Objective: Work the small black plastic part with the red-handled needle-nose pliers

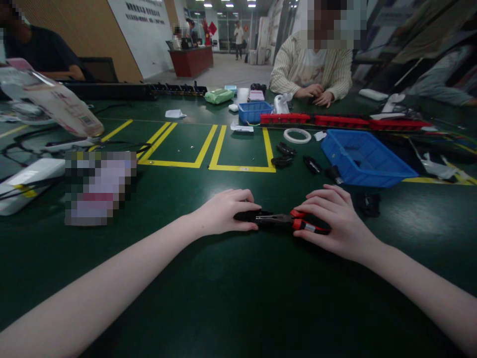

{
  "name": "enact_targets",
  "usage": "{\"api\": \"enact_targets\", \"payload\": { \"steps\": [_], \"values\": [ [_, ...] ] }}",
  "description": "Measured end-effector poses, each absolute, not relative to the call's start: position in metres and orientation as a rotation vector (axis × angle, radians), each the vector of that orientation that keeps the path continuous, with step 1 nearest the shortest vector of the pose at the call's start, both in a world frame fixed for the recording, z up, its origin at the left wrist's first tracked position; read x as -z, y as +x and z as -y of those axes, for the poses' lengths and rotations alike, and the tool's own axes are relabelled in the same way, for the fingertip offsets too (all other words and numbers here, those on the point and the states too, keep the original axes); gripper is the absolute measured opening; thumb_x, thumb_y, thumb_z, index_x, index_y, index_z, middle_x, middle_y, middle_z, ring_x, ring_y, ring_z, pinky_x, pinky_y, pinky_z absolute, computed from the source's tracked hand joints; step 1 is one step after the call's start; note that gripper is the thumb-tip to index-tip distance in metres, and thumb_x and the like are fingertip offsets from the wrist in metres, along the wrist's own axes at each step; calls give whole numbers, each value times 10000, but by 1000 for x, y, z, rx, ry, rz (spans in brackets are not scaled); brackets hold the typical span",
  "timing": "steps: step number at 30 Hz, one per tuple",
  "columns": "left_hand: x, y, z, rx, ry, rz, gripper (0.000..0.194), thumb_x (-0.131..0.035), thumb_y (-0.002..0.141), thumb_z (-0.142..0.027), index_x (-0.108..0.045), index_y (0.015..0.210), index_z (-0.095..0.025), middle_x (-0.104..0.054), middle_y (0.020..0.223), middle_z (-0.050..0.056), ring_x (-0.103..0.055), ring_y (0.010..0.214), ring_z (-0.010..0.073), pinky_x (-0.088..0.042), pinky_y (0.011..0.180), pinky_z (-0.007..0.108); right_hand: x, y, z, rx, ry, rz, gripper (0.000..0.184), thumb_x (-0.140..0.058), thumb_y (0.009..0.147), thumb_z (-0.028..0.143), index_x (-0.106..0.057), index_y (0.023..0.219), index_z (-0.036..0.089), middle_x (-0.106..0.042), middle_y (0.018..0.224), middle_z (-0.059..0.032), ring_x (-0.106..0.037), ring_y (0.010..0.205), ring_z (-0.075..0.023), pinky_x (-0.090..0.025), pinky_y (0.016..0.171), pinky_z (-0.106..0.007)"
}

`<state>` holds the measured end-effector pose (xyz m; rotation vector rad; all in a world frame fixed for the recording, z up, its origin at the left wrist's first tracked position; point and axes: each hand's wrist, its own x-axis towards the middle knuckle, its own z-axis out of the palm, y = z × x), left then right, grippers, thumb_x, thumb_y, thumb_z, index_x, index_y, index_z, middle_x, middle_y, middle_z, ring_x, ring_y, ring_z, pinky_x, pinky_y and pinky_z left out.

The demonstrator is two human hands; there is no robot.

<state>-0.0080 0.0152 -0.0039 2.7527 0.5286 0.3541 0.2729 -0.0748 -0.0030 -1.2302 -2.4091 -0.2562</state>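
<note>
Room to pass lies across the near green tabletop, while black parts and a blue bin block passage beyond the right hand.

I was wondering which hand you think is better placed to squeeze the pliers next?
Probably the right hand: it holds the pliers by their red handles, while the left hand holds a black part at their tip.

pliers: red-black handles, grey nose | small part: black | tabletop: dark green | tape outlines: yellow | right bin: blue | far sleeve: cream, striped
</note>
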Motion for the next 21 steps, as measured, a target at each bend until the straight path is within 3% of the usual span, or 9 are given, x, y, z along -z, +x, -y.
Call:
{"api": "enact_targets", "payload": {
  "steps": [21],
  "values": [
    [3,-8,-14,-342,2732,-555,380,-651,871,-383,-636,1180,-164,-610,1058,66,-586,909,198,-475,747,324,4,273,76,254,-1245,2403,332,-639,819,466,-621,1064,241,-696,995,-54,-602,1048,-252,-348,1037,-511]
  ]
}}
